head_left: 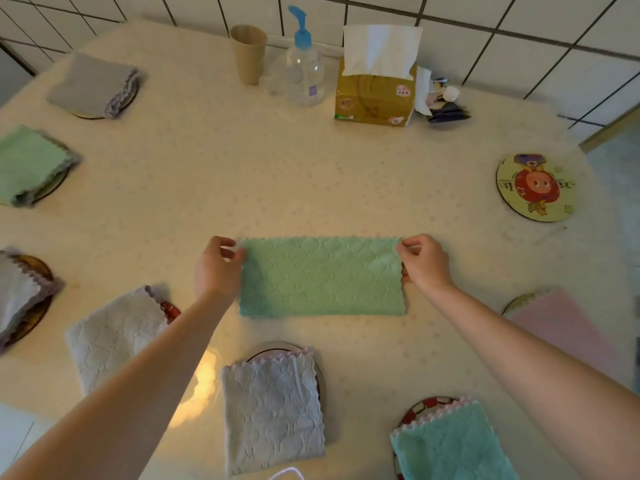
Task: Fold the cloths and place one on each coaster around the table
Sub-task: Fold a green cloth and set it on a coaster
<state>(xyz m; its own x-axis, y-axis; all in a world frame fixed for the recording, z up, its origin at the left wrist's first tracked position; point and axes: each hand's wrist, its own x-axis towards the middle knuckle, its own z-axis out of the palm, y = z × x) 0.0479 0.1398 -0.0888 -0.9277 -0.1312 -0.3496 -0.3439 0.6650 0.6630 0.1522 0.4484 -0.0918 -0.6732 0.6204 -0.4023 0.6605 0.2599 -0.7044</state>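
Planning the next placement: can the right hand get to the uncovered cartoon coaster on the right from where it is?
Probably yes. The right hand pinches the green cloth, and only bare table lies between it and the coaster. Nothing rests on the coaster.

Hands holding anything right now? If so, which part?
Yes. Both pinch the green cloth lying flat mid-table: the left hand has its grip on the far left corner, the right hand on the far right corner.
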